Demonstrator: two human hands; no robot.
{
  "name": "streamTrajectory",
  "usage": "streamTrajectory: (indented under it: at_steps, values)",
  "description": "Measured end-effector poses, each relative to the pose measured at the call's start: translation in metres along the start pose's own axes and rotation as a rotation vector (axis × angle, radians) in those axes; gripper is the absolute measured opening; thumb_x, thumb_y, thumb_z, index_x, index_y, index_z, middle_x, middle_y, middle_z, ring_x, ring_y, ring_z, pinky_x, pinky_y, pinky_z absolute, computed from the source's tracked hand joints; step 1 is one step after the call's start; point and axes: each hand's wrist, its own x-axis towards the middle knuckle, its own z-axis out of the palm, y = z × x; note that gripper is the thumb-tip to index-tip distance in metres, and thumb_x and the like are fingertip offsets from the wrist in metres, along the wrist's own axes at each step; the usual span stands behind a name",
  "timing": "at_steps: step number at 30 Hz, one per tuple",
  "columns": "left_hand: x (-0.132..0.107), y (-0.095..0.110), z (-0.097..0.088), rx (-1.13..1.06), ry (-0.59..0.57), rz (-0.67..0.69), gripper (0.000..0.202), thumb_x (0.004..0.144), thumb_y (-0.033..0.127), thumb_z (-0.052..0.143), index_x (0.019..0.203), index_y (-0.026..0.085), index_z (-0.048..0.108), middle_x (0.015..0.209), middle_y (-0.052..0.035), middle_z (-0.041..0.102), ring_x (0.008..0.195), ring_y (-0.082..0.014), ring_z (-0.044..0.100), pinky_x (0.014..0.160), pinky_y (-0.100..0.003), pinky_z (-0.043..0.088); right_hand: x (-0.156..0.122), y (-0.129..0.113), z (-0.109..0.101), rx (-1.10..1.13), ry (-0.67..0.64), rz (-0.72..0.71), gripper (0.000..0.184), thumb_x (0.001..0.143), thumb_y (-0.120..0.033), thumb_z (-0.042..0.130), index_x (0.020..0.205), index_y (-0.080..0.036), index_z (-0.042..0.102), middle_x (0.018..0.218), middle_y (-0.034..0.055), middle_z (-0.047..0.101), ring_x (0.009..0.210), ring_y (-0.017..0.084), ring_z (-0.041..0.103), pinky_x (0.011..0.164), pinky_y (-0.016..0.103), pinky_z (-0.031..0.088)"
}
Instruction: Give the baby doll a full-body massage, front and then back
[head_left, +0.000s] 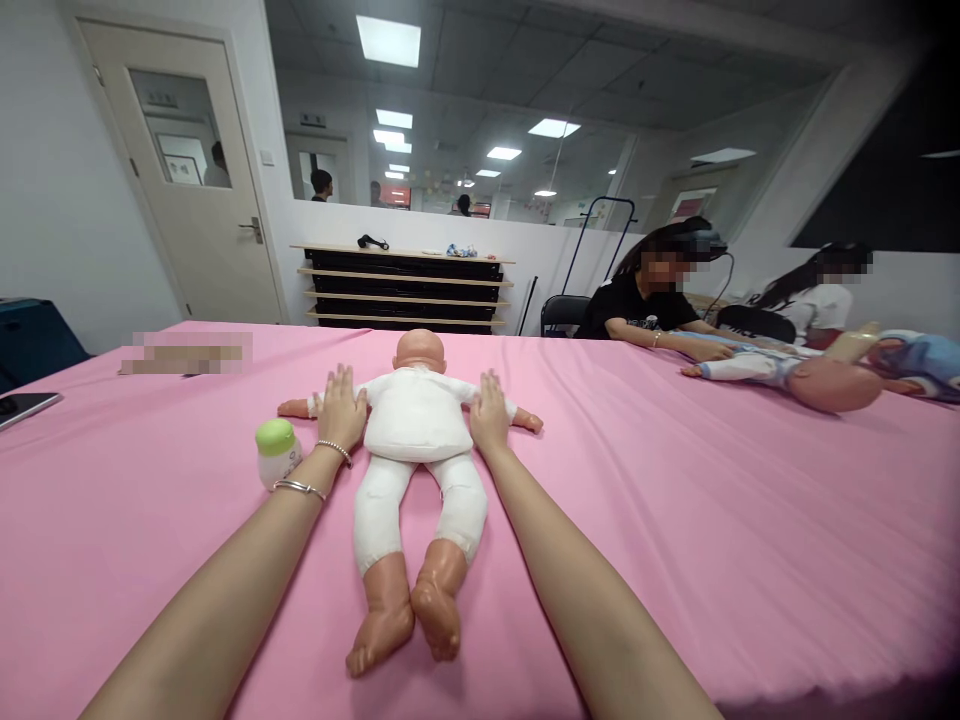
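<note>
A baby doll (415,420) in a white suit lies face down on the pink table cover (675,480), head away from me, bare feet toward me. My left hand (341,408) lies flat on the doll's left arm beside its torso, fingers stretched out. My right hand (487,410) rests flat on the doll's right arm, fingers together and extended. Neither hand grips anything. Two bracelets sit on my left wrist.
A small white bottle with a green cap (278,452) stands just left of my left wrist. A phone (26,405) lies at the far left edge. At the right, two seated people (645,295) handle another doll (795,375). A dark shelf unit (405,285) stands behind.
</note>
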Motion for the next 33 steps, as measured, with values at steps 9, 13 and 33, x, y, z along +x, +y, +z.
streamTrajectory:
  at_steps: [9,13,33]
  values:
    - [-0.001,0.001,-0.001,0.015,-0.058,-0.208,0.049,0.089,0.032,0.032,0.135,0.017,0.043,0.149,-0.0093,0.024,0.14,-0.0291,0.006,0.108,-0.062,0.003,-0.003,-0.006,0.003,-0.116,-0.044,0.315,0.052,0.091,-0.03,0.024,0.137,-0.008,0.038,0.148,0.0106,0.024,0.14,0.023,0.014,0.111,0.056,0.004]
    - [0.007,0.023,-0.012,-0.319,0.04,-0.056,0.056,0.09,0.031,0.032,0.143,0.012,0.027,0.148,-0.0082,0.025,0.14,-0.0199,0.012,0.114,-0.041,0.017,0.004,-0.021,-0.01,0.175,0.006,0.2,0.053,0.092,-0.029,0.019,0.14,-0.01,0.031,0.15,0.0102,0.018,0.14,0.02,0.014,0.114,0.045,0.015]
    - [-0.12,0.032,-0.106,-0.475,-0.738,0.713,0.042,0.085,0.041,0.049,0.126,0.03,0.053,0.14,-0.0023,0.041,0.137,-0.0246,0.022,0.112,-0.049,0.015,-0.124,-0.048,-0.12,0.418,-0.78,-0.498,0.044,0.09,-0.042,0.039,0.131,-0.028,0.048,0.145,0.0009,0.031,0.141,0.022,0.011,0.114,0.049,0.008]
